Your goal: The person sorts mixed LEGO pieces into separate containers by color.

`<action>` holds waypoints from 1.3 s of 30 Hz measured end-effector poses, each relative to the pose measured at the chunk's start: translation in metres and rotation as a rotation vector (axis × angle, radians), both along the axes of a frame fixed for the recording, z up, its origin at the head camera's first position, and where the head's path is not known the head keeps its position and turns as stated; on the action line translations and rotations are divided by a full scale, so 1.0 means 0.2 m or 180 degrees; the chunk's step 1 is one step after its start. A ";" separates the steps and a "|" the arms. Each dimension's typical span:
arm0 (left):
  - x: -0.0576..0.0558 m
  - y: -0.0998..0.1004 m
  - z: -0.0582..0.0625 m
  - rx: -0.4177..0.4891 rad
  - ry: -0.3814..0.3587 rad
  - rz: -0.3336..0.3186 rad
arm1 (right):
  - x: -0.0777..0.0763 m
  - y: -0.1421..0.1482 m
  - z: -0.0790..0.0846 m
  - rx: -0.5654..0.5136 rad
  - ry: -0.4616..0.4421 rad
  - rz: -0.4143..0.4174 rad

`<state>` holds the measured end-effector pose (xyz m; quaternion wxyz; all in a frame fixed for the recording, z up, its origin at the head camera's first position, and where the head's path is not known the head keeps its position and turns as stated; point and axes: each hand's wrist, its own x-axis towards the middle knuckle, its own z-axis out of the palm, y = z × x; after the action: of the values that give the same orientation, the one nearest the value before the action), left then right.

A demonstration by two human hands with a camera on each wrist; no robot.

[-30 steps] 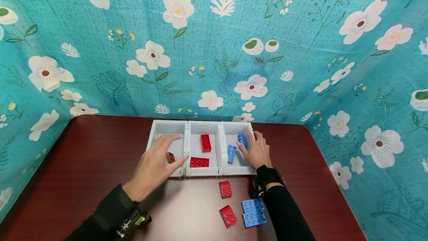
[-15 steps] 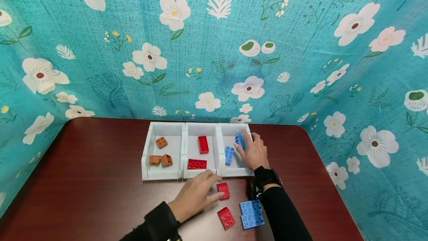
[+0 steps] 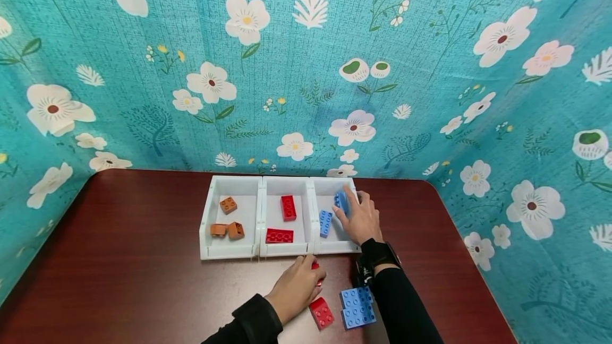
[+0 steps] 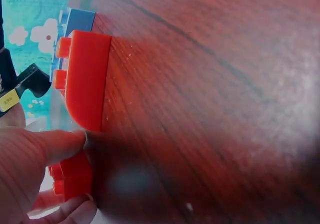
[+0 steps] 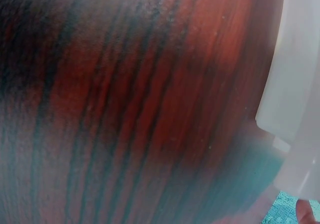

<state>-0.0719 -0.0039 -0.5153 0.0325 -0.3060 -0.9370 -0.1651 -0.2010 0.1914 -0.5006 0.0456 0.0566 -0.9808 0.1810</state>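
Observation:
Just in front of the white bins, my left hand (image 3: 294, 288) pinches a small red toy brick (image 4: 77, 176) between thumb and fingers, mostly covered by them in the head view. Beside it on the table lies another red brick (image 3: 321, 313), with a rounded end in the left wrist view. My right hand (image 3: 362, 220) reaches into the right bin (image 3: 334, 247), thumb and index finger around a blue brick (image 3: 341, 201) near its back wall. Another blue brick (image 3: 325, 223) lies in that bin. The right wrist view shows mainly tabletop and bin wall, with only a fingertip.
Orange bricks (image 3: 228, 205) lie in the left bin (image 3: 229, 251); two red bricks (image 3: 288, 208) are in the middle bin (image 3: 286, 249). Blue bricks (image 3: 357, 308) sit by the right forearm on the dark wooden table (image 3: 119, 259). A flowered teal curtain (image 3: 268, 94) hangs behind.
My left hand has moved from above the left bin, right and toward me, onto the nearer-to-bins red brick and now grips it. My right hand has stayed in the right bin.

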 end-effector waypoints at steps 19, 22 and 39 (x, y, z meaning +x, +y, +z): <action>-0.20 -0.27 0.39 0.1221 -0.0084 0.0181 | 0.00 0.01 -0.02 -0.0041 0.0178 0.0111; -0.27 -0.33 0.49 0.1340 -0.0060 0.0474 | 0.00 0.01 -0.03 -0.0042 0.0173 0.0109; -0.38 -0.43 0.68 0.1587 0.0096 0.0729 | -0.01 0.01 -0.03 -0.0032 0.0181 0.0093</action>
<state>-0.1470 -0.0897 -0.3785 0.1393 -0.1829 -0.8954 -0.3814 -0.2021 0.1938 -0.5070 0.0711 0.0758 -0.9772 0.1849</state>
